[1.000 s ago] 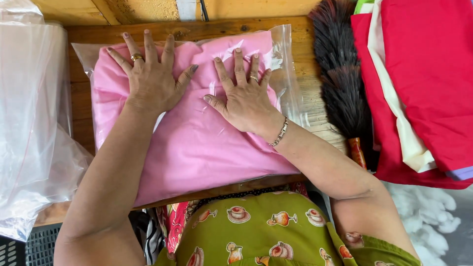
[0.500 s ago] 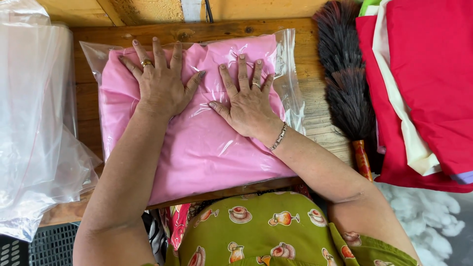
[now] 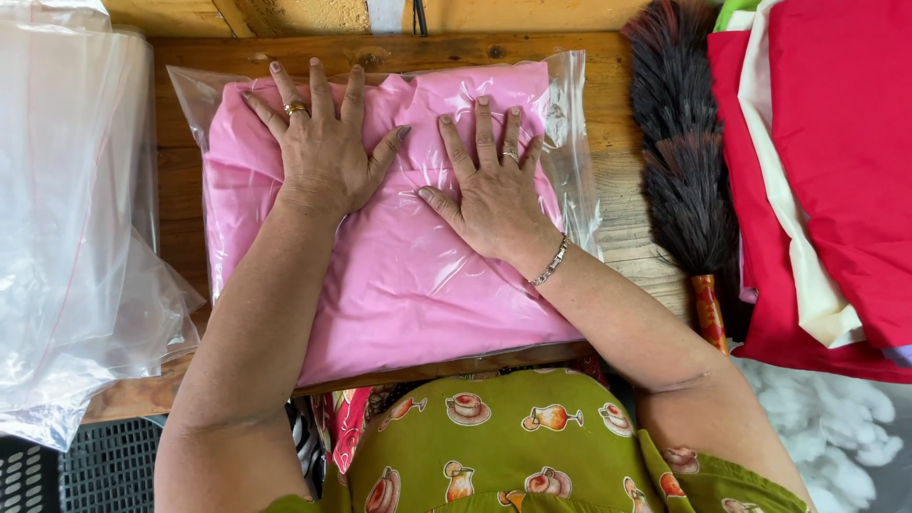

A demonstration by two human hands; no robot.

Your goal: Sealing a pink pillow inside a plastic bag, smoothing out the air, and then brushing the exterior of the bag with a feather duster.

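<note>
Pressing down flat, the left hand [image 3: 321, 152] and right hand [image 3: 489, 185] are laid with fingers spread wide, gripping nothing, on the clear plastic bag of folded pink cloth [image 3: 399, 275], which lies on the worn wooden table [image 3: 622, 223]. If the bag's mouth is unsealed, which cannot be told, air could be drawn back in. Just beside it, the dark feather duster [image 3: 679, 142] could be knocked.

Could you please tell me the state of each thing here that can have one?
Left hand: flat, fingers spread, pressing on the bag.
Right hand: flat, fingers spread, pressing on the bag.
Clear plastic bag: lying flat on the wooden table, filled.
Pink cloth: folded, inside the bag.
Feather duster: lying beside the bag.
Red fabric stack: folded, piled.
</note>
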